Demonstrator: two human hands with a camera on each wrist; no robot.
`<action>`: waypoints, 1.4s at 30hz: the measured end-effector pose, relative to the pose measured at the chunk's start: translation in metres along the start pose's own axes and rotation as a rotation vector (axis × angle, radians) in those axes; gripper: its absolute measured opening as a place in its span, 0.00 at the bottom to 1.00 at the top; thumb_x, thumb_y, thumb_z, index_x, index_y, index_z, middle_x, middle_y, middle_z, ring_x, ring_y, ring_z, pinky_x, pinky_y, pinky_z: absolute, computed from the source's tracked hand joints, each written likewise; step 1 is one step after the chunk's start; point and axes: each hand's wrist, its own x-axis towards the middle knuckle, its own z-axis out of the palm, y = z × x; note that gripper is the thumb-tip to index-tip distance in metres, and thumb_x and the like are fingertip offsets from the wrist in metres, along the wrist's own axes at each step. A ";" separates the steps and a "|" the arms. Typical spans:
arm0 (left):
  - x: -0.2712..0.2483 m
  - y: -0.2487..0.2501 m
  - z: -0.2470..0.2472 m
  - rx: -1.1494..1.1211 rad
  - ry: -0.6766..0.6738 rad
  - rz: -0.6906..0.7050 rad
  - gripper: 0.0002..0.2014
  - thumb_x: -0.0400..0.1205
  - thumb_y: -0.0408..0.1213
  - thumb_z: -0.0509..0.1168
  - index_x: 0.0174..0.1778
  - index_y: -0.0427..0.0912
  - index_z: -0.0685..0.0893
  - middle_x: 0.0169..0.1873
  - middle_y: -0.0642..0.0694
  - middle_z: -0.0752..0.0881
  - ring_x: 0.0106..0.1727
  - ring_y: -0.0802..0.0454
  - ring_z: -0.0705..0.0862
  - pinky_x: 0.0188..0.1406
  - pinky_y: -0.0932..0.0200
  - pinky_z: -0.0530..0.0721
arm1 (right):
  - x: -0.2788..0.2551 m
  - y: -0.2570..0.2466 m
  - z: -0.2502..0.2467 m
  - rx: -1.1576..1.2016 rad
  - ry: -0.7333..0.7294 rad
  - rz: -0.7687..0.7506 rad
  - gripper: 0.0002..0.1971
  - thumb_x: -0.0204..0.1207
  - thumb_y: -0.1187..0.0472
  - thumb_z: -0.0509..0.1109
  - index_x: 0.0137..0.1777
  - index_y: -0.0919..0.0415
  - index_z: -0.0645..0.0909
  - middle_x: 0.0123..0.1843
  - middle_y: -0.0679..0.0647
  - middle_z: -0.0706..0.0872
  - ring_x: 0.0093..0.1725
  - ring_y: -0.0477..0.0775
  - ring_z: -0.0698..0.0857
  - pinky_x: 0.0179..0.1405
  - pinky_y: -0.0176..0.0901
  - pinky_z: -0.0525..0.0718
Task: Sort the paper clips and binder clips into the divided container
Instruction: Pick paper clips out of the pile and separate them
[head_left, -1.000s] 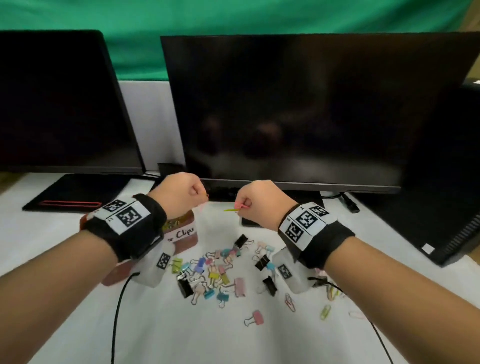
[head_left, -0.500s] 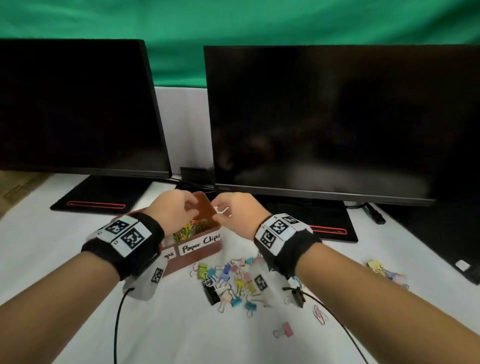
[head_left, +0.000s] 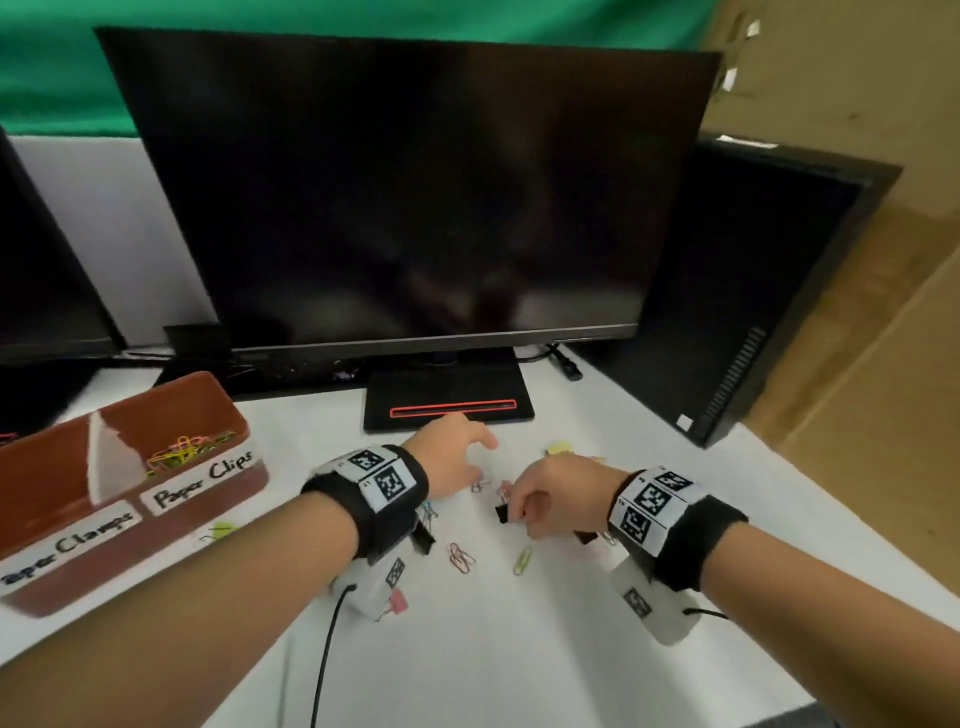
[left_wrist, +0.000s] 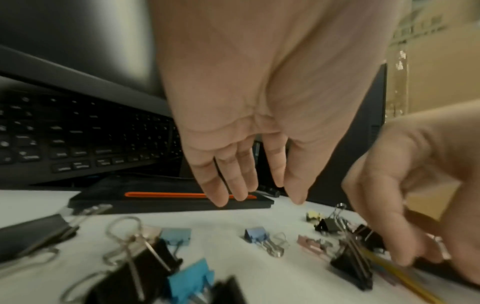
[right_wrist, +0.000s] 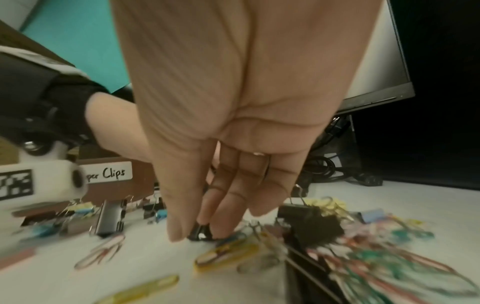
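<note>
Pinching a small black binder clip (head_left: 503, 513) at the table, the right hand (head_left: 553, 499) has thumb and fingertips closed on it; only the right wrist view shows that grip. The left hand (head_left: 451, 457) hovers beside it, fingers loose and apart, holding nothing. Loose clips lie scattered around both. The divided container (head_left: 208, 499) sits well left, 1 compartment holding paper clips.

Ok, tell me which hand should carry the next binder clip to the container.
Right. The right hand already pinches a small black binder clip; the left hand hovers open, holding nothing, though it is nearer the container.
</note>
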 end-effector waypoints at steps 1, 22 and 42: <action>0.007 0.002 0.005 0.035 -0.030 0.009 0.21 0.79 0.39 0.68 0.68 0.51 0.77 0.66 0.46 0.75 0.66 0.48 0.78 0.67 0.55 0.77 | -0.002 0.003 0.004 -0.023 -0.023 -0.007 0.13 0.69 0.65 0.72 0.53 0.55 0.88 0.43 0.46 0.84 0.43 0.44 0.81 0.42 0.33 0.78; 0.027 -0.004 -0.008 0.060 0.040 -0.029 0.03 0.79 0.39 0.68 0.43 0.46 0.87 0.44 0.55 0.76 0.46 0.56 0.82 0.50 0.62 0.81 | 0.023 0.023 0.009 -0.064 0.039 -0.125 0.07 0.74 0.62 0.72 0.48 0.64 0.88 0.47 0.55 0.87 0.43 0.46 0.77 0.45 0.38 0.75; -0.006 -0.026 -0.020 -0.452 0.073 -0.123 0.01 0.79 0.37 0.68 0.44 0.47 0.85 0.42 0.48 0.89 0.41 0.58 0.89 0.40 0.67 0.88 | 0.027 0.008 0.009 -0.037 0.054 -0.089 0.09 0.74 0.68 0.70 0.51 0.65 0.88 0.53 0.57 0.90 0.50 0.54 0.85 0.49 0.35 0.77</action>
